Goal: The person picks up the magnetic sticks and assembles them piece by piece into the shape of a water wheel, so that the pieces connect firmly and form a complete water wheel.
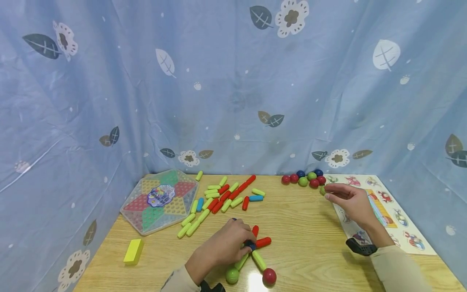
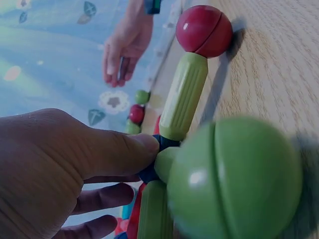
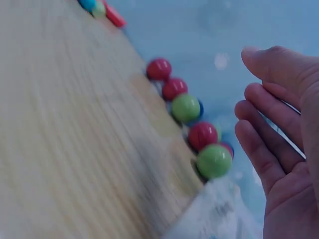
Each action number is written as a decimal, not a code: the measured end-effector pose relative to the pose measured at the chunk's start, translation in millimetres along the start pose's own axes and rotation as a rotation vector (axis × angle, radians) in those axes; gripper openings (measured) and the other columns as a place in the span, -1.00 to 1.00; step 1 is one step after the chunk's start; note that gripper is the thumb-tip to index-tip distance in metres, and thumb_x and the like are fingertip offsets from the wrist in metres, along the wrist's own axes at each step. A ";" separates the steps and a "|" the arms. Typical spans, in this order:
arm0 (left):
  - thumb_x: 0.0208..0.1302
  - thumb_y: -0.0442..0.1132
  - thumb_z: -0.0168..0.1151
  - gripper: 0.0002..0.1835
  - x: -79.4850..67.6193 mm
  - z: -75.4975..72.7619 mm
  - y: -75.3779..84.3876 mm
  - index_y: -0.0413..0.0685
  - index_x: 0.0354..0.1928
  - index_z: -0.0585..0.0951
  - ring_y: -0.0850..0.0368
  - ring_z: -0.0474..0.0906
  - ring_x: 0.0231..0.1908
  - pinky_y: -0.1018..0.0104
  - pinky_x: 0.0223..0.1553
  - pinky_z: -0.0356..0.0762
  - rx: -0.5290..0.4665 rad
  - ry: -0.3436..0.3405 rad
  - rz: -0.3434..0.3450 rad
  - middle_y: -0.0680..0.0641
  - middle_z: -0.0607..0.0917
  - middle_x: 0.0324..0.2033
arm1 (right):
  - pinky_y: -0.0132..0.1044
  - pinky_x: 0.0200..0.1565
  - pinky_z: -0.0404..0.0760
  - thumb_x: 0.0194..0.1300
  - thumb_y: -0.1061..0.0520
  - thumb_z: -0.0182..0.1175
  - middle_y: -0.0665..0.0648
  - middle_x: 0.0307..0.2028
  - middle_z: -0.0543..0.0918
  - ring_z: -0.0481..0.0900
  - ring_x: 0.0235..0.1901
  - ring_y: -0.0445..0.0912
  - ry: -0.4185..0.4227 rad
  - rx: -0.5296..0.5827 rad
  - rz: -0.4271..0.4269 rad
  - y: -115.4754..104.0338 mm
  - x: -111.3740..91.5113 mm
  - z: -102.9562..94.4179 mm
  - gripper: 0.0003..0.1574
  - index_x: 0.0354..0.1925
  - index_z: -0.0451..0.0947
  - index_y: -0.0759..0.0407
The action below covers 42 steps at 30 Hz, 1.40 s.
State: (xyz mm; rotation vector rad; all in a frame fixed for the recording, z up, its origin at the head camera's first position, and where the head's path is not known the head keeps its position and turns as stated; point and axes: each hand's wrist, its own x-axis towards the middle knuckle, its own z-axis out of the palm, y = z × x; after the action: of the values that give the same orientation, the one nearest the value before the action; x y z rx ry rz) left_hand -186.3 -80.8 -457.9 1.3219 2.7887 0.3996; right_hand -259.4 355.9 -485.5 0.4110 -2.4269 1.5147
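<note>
A rod-and-ball assembly lay on the near side of the table [image 1: 292, 227], beneath the left hand [image 1: 230, 240], whose thumb and fingers pinched its dark blue hub ball [image 1: 250, 245]. Two red rods [image 1: 263, 242] pointed their long axes away and rightward; two yellow-green rods [image 1: 259, 261] (the left wrist view showed a third) ran toward the person, tipped by one green end ball [image 1: 232, 276] and one red end ball [image 1: 269, 276]. The key relation, as judged: the nearest loose green ball [image 1: 322, 190] sat just left of the right hand [image 1: 349, 200], relaxed, empty and nearer than the left. Loose balls numbered four red, three green, two dark blue. Farther left were two blue rods [image 1: 256, 198], one hexagonal game board [image 1: 150, 219] and one yellow block [image 1: 133, 251]; at right, one picture board [image 1: 415, 240].
</note>
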 end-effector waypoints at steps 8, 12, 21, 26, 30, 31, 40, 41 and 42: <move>0.38 -0.20 0.57 -0.83 0.0 -1.7 -0.8 0.17 -0.04 0.87 0.38 0.65 -0.10 0.45 0.01 0.59 -0.024 0.008 0.027 0.23 0.82 -0.13 | -0.52 -0.09 0.72 0.52 -0.11 0.42 -0.36 -0.04 0.77 0.71 -0.09 -0.51 0.068 -0.085 0.180 21.6 19.7 -10.7 -0.34 0.36 0.65 0.29; 0.37 -0.25 0.57 -0.81 -0.5 0.0 -2.8 0.15 -0.03 0.87 0.42 0.67 -0.10 0.51 0.02 0.62 -0.046 0.012 0.048 0.22 0.81 -0.13 | -0.54 -0.12 0.71 0.51 -0.14 0.43 -0.23 -0.01 0.80 0.67 -0.12 -0.56 0.080 -0.118 0.217 31.6 26.5 -8.9 -0.31 0.36 0.64 0.27; 0.36 -0.28 0.56 -0.80 -0.4 -2.5 -0.1 0.16 -0.04 0.86 0.43 0.66 -0.10 0.49 0.04 0.62 -0.028 0.007 0.062 0.22 0.79 -0.14 | -0.61 -0.19 0.61 0.47 -0.02 0.48 0.40 0.13 0.79 0.56 -0.20 -0.66 0.047 -0.303 0.130 40.9 28.0 -1.6 -0.46 0.26 0.74 0.25; 0.36 -0.30 0.56 -0.79 -0.6 -1.6 -1.2 0.16 -0.03 0.86 0.44 0.66 -0.11 0.52 0.03 0.61 -0.035 0.013 0.065 0.22 0.78 -0.15 | -0.61 -0.19 0.59 0.47 0.05 0.47 0.41 0.11 0.80 0.52 -0.19 -0.69 0.040 -0.327 0.093 30.4 25.4 2.3 -0.54 0.23 0.76 0.23; 0.36 -0.30 0.55 -0.80 -0.7 -0.2 -0.8 0.14 -0.04 0.86 0.43 0.67 -0.11 0.54 0.02 0.62 -0.033 0.026 0.065 0.21 0.78 -0.16 | -0.61 -0.15 0.62 0.50 0.05 0.45 0.34 0.10 0.81 0.60 -0.15 -0.63 0.040 -0.254 0.072 12.7 15.3 9.2 -0.55 0.24 0.75 0.22; 0.37 -0.29 0.54 -0.81 -0.4 0.3 -0.3 0.14 -0.04 0.87 0.43 0.67 -0.11 0.54 0.02 0.62 -0.034 0.029 0.061 0.20 0.78 -0.16 | -0.59 -0.14 0.65 0.51 0.07 0.45 0.30 0.10 0.82 0.64 -0.14 -0.59 0.037 -0.214 0.067 8.2 11.5 12.0 -0.55 0.25 0.75 0.23; 0.55 -0.08 0.38 -0.87 11.4 4.9 14.1 0.16 -0.02 0.83 0.37 0.46 -0.27 0.51 -0.18 0.51 0.007 -0.003 -0.046 0.19 0.65 -0.23 | -0.37 -0.02 0.78 0.51 0.34 0.35 -0.17 0.09 0.84 0.81 -0.01 -0.28 -0.123 0.202 0.014 -24.7 -35.9 52.4 -0.56 0.29 0.66 0.41; 0.55 -0.06 0.38 -0.87 12.9 5.3 16.2 0.16 -0.02 0.83 0.35 0.44 -0.28 0.50 -0.20 0.50 0.023 -0.009 -0.054 0.18 0.64 -0.24 | -0.35 -0.01 0.79 0.49 0.36 0.36 -0.14 0.10 0.84 0.82 0.01 -0.26 -0.146 0.247 0.008 -27.1 -39.9 58.0 -0.56 0.27 0.65 0.45; 0.54 -0.04 0.39 -0.86 14.6 6.2 17.9 0.16 -0.02 0.83 0.34 0.42 -0.29 0.49 -0.21 0.49 0.040 -0.015 -0.063 0.18 0.62 -0.25 | -0.34 0.00 0.79 0.48 0.40 0.34 -0.12 0.12 0.84 0.82 0.02 -0.25 -0.171 0.287 0.001 -28.7 -43.9 63.6 -0.57 0.26 0.64 0.48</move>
State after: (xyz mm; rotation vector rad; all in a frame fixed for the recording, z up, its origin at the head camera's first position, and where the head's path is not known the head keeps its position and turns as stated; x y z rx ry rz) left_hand -181.3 -57.5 -458.4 1.2347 2.8321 0.3310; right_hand -212.1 291.1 -504.5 0.6182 -2.3336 1.9087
